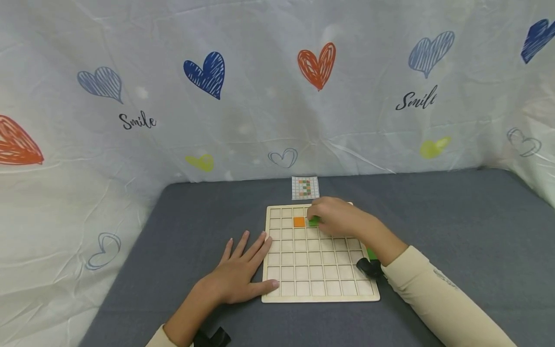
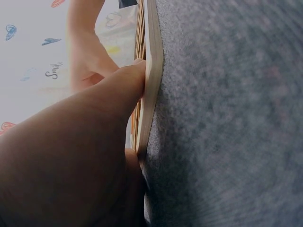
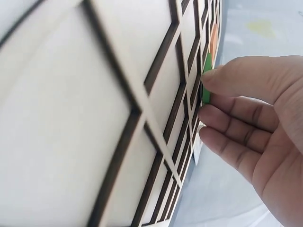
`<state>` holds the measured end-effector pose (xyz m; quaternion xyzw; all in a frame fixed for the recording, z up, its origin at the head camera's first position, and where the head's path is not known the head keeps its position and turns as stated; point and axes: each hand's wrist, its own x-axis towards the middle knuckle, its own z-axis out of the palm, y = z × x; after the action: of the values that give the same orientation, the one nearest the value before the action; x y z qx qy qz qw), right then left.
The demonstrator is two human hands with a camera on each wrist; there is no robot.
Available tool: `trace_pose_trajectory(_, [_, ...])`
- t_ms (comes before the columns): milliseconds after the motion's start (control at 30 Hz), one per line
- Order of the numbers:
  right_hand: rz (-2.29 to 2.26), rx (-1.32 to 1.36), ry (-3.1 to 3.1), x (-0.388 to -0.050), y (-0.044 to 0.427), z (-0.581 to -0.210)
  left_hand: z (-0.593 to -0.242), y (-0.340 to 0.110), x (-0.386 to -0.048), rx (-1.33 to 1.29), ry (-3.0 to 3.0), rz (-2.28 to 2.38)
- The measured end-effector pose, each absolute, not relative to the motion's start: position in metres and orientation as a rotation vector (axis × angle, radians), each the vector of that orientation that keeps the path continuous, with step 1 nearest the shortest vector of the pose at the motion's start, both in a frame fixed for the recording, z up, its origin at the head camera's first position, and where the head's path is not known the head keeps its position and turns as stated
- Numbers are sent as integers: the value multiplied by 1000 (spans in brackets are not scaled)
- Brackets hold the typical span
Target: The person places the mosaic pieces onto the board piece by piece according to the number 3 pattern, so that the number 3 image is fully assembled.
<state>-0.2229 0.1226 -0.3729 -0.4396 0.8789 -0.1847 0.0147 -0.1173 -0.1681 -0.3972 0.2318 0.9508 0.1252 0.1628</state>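
Note:
A pale wooden grid board point(image 1: 302, 273) lies on the cloth, with an orange square point(image 1: 299, 221) in a cell near its top. The right hand point(image 1: 336, 216) pinches a green square point(image 1: 314, 221) over the cells just right of the orange one; the right wrist view shows thumb and fingers on the green square point(image 3: 207, 85). Spread almost straight, the fingers of the left hand point(image 1: 237, 275) rest along the board's left edge, the thumb on its lower left cells. In the left wrist view the left thumb point(image 2: 118, 87) touches the board's edge point(image 2: 152, 75).
Behind the board lies a small card point(image 1: 305, 188) with a coloured grid pattern. Something green point(image 1: 371, 253) shows by the board's right edge, partly hidden under the right forearm. A white sheet point(image 1: 260, 111) with hearts hangs behind the dark grey cloth point(image 1: 208, 212).

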Motion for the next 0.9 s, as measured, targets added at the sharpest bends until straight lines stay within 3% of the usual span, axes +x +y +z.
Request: trace_pose_trajectory(900, [-492,-1420,2783,-221,112,-375,-399,-169,-117,674,2723,373])
